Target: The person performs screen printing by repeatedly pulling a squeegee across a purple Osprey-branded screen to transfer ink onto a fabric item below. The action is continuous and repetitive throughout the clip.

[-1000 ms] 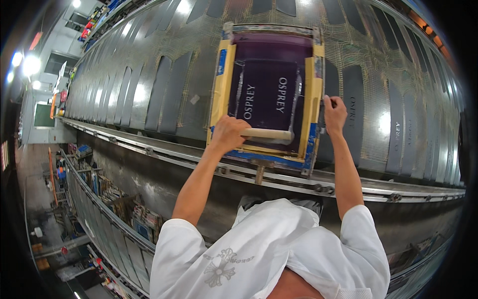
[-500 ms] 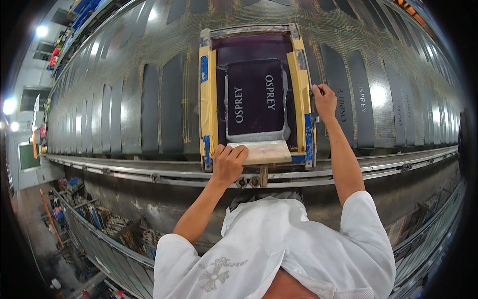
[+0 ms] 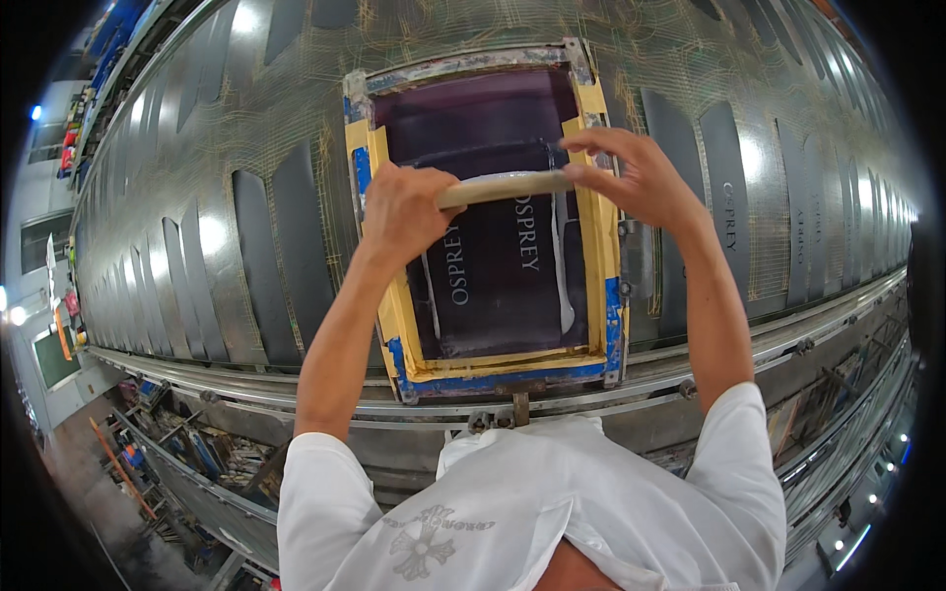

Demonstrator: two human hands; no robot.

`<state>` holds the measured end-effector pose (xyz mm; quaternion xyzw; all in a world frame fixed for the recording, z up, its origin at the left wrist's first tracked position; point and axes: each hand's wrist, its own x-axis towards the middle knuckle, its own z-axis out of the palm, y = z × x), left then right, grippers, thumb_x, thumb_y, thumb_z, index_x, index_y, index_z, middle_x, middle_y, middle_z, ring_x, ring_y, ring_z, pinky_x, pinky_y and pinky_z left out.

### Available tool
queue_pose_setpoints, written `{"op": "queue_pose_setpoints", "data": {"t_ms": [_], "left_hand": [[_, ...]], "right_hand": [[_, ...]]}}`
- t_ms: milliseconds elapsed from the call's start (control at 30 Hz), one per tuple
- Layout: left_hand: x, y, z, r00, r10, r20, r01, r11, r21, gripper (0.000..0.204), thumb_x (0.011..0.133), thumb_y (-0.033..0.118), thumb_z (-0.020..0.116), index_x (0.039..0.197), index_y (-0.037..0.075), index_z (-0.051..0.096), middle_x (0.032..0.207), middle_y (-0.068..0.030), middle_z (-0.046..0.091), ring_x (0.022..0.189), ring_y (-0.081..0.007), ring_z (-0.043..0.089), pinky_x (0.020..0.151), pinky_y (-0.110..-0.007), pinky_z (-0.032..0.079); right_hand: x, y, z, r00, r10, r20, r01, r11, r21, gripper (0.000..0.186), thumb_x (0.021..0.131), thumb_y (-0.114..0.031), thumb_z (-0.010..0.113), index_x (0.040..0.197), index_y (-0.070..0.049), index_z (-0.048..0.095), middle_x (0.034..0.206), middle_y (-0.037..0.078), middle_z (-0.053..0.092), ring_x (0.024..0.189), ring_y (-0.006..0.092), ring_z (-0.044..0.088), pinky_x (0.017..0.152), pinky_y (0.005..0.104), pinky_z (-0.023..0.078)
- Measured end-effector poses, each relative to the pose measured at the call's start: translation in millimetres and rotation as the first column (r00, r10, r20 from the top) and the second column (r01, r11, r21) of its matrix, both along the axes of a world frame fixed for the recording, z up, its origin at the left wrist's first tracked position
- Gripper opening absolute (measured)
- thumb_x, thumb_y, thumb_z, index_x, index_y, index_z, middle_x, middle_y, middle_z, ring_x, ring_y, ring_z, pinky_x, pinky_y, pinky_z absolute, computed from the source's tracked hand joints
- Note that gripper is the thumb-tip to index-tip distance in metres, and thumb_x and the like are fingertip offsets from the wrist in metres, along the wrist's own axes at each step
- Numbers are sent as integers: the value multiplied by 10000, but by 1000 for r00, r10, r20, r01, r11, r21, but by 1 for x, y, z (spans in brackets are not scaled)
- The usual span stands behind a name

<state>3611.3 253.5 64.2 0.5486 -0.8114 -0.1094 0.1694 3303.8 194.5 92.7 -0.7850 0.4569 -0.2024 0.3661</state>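
Observation:
A wooden-handled squeegee lies across a printing screen with a dark purple mesh. Its left end is gripped by my left hand, fingers wrapped round it. At the right end, my right hand has its thumb at the wood and its fingers apart from it. White ink runs in streaks down the mesh, and some shows along the squeegee's far side. Pale lettering stands on the mesh below the squeegee. Yellow and blue tape covers much of the screen frame.
Beneath the screen is a long table carrying rows of dark strips, some with printed lettering. A metal rail follows its near edge. Small metal fittings sit on the rail by the screen. Shelves with stacked items are below at left.
The squeegee has gone from the screen's near end to its far half, with my left hand on it. My right hand has moved from beside the frame to the squeegee's right end.

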Motion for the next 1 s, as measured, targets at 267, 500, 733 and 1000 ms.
{"op": "queue_pose_setpoints", "data": {"t_ms": [267, 500, 733, 1000], "left_hand": [[3, -65, -11, 994, 55, 95, -76, 968, 239, 278, 721, 337, 857, 942, 176, 802, 761, -94, 731, 783, -321, 703, 798, -437, 514], [-1, -7, -16, 997, 17, 76, -32, 978, 205, 253, 723, 343, 836, 882, 157, 773, 790, -84, 739, 781, -313, 712, 793, -446, 512], [-32, 192, -19, 996, 37, -75, -23, 982, 187, 195, 701, 210, 860, 863, 154, 767, 766, -49, 717, 732, -284, 659, 759, -403, 435], [-10, 86, -1, 997, -10, 73, 5, 998, 67, 222, 690, 231, 865, 875, 145, 777, 773, -57, 723, 756, -276, 674, 785, -412, 445]], "right_hand": [[59, -62, -38, 881, 224, -417, -237, 971, 23, 319, 802, -306, 832, 1012, -79, 755, 943, 158, 739, 935, 380, 693, 820, 489, 545], [61, -3, -36, 868, 163, -470, -160, 986, 46, 192, 780, -208, 836, 897, -78, 759, 823, 161, 733, 850, 380, 715, 765, 460, 560], [22, 184, -35, 906, 225, -358, -276, 956, -98, 170, 752, -201, 824, 858, -111, 726, 827, 117, 721, 829, 335, 691, 810, 463, 522], [41, 91, -23, 885, 190, -425, -289, 939, -184, 205, 747, -226, 854, 862, -107, 735, 779, 117, 713, 784, 362, 697, 731, 482, 545]]}}
